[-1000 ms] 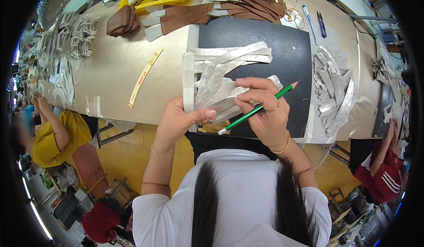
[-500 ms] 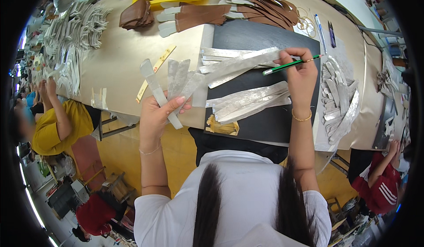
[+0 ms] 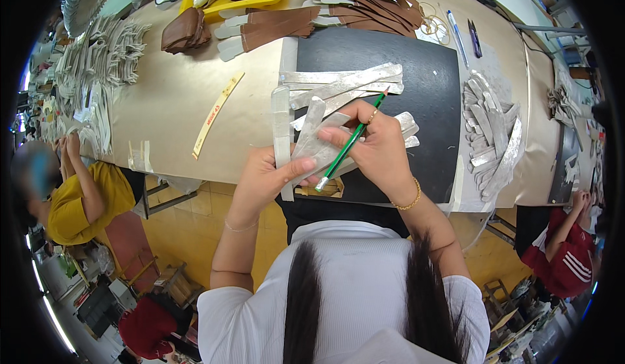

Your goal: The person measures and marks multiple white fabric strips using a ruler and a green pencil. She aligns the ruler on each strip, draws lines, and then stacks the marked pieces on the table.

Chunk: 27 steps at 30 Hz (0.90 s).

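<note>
My left hand is closed on a fan of pale, silvery-grey strips, held over the near left edge of a black board. Beside it, my right hand pinches one strip of that fan between thumb and finger. A green pencil is also in my right hand, slanting across the fingers with its tip up. Behind the hands, a loose group of similar pale strips lies on the board. A second group is partly hidden by my right hand.
A heap of pale strips lies right of the board. Brown strips and a yellow tray are at the back. A yellowish ruler lies to the left; a pen is back right. Co-workers sit at both sides.
My right hand has left the strips on the board and moved left and nearer, to the fan in my left hand. My left hand has shifted right. The pencil now points upward.
</note>
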### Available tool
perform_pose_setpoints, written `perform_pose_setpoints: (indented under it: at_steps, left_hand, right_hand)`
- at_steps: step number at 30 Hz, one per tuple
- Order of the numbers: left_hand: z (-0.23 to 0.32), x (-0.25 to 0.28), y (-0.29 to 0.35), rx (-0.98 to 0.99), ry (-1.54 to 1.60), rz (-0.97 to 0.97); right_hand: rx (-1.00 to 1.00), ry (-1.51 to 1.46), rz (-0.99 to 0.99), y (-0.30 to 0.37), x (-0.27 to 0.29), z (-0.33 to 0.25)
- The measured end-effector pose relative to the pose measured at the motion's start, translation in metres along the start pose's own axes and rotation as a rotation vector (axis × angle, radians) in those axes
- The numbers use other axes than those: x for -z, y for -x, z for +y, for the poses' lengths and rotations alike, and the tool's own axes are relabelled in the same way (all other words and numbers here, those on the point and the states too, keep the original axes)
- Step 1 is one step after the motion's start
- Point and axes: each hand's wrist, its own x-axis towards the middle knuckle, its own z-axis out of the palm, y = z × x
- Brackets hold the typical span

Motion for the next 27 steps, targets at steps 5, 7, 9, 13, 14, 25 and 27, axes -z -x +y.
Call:
perform_pose_setpoints:
  at_steps: [5,7,9,13,14,25,27]
  left_hand:
    - [-0.009,-0.011,-0.006,-0.034,0.107,0.139]
    - [-0.006,-0.011,-0.008,-0.032,0.131,0.19]
    - [0.0,-0.001,-0.006,-0.01,0.159,0.204]
    - [0.007,0.016,-0.003,-0.029,0.01,0.055]
    - [0.01,0.014,-0.002,-0.022,-0.014,0.01]
    - [0.003,0.019,-0.002,-0.097,-0.112,0.135]
    - [0.003,0.038,0.001,-0.263,-0.277,0.299]
  right_hand:
    - [-0.002,0.047,0.14,0.017,0.007,0.001]
    - [0.095,0.097,0.247,0.025,0.015,0.015]
    - [0.075,0.256,0.33,0.034,0.031,0.028]
    - [0.336,0.683,0.511,0.032,0.054,0.041]
    - [0.338,0.652,0.504,0.032,0.055,0.036]
    - [-0.041,-0.313,0.108,-0.029,0.034,0.01]
    - [0.053,-0.033,0.279,-0.045,0.052,0.031]
